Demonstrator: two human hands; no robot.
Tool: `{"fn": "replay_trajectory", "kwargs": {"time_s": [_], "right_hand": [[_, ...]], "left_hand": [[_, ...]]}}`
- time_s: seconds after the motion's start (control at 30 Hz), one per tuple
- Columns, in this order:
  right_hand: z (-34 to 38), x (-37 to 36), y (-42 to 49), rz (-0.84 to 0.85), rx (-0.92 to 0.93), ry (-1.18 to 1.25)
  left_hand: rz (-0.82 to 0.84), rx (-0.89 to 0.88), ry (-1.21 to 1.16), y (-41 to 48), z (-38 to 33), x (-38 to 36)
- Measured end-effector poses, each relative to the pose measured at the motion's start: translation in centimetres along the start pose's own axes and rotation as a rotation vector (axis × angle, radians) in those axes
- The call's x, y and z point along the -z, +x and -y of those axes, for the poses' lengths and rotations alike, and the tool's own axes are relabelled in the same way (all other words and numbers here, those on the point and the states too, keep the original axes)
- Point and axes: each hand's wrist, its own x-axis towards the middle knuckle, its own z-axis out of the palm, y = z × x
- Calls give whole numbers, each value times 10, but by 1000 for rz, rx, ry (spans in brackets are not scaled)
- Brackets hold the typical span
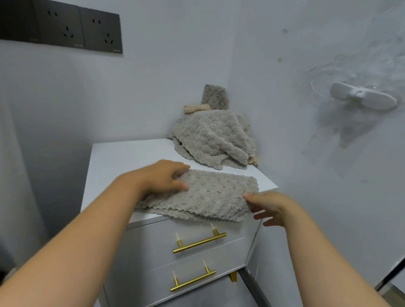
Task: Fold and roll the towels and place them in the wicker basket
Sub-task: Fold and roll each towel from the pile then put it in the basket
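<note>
You had the folded towel (215, 197) lying as a long strip across the front of the cabinet (116, 157) top, its scalloped front hem hanging a little over the front edge above the upper drawer. Your left hand (164, 179) sat on the towel's left end with its fingers (183, 186) curled down into the pile, holding the cloth. Your right hand (269, 207) pinched the right end, near the front right corner: the thumb lay on top, and the other fingers were spread underneath, past the cabinet's side edge.

The heap of unfolded towels (211, 139) was bunched in the back right corner, just behind the strip. The wicker basket was not in view.

The main risk here was the overhang. Had you started rolling from either end without drawing the strip back from the front edge, the fluffy layers could have slid apart, or the whole towel could have dropped to the floor. An uneven pull between your two hands would probably have skewed the roll. Pushing toward the back could also have snagged the heap.
</note>
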Motion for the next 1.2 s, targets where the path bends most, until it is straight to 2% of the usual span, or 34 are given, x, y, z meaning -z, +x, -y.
{"fn": "replay_trajectory", "kwargs": {"time_s": [0.1,0.23,0.37,0.43,0.53,0.6,0.7,0.8,0.93,1.07,1.2], "right_hand": [[-2,-3,0,1,19,60],[14,6,-4,-116,198,248],[28,9,-15,-56,347,410],[32,11,-21,1,392,437],[38,13,-31,-6,518,338],[42,15,-40,-8,598,271],[48,16,-54,12,682,194],[51,15,-63,12,721,147],[53,15,-66,-68,738,50],[51,15,-63,-109,740,10],[46,18,-56,-114,725,43]], "left_hand": [[132,29,29,7,4,-10],[117,40,34,7,5,-1],[135,43,-54,4,-3,3],[173,85,0,3,-10,5],[178,105,31,2,-22,8],[176,40,-99,0,-32,9],[172,-73,-447,2,-43,4],[182,-90,-695,2,-50,-1],[220,-159,-880,0,-58,-2],[72,-142,-1004,3,-66,-1],[-74,-110,-1031,3,-70,2]]}}
